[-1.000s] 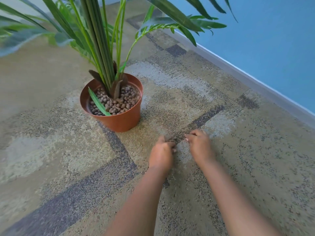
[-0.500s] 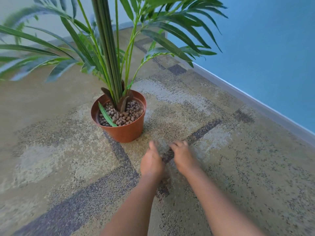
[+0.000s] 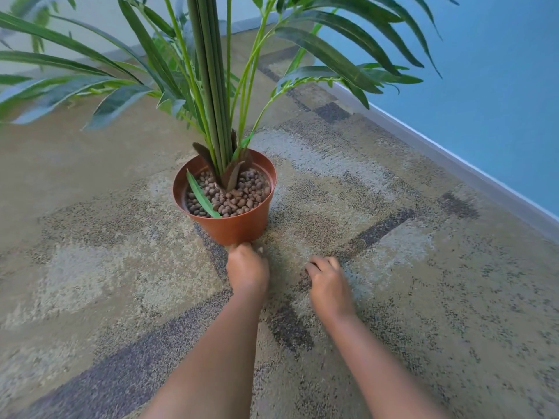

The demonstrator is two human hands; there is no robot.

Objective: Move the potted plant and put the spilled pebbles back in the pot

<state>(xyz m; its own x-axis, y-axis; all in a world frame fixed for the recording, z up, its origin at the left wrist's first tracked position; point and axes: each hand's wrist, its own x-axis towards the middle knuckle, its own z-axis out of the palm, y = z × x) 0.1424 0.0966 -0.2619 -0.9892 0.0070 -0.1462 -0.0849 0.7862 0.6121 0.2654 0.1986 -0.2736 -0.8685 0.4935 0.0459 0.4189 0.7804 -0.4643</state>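
Pot (image 3: 233, 225) touches my left hand (image 3: 247, 269), fingers curled under; I cannot tell any grip. My right hand (image 3: 328, 281), half-curled and empty, rests on open carpet (image 3: 423, 297), wall (image 3: 499, 101) well right.

Single head view, close above, angled forward and down over carpet (image 3: 423, 297) toward blue wall (image 3: 499, 86).

Terracotta-orange pot (image 3: 234, 226) at the centre of the frame, filled with reddish-brown pebbles (image 3: 239, 196). Plant (image 3: 211, 71) above it: dark green stems and glossy green leaves, some streaked paler; brown sheaths at the stem base. Carpet (image 3: 423, 313) across the lower frame: mottled tan and beige patches, speckled with dark flecks and crossed by grey-purple bands. Wall (image 3: 499, 86) at upper right: flat blue, edged by a grey skirting board (image 3: 453, 164). Pale wall at upper left, behind my plant's leaves.
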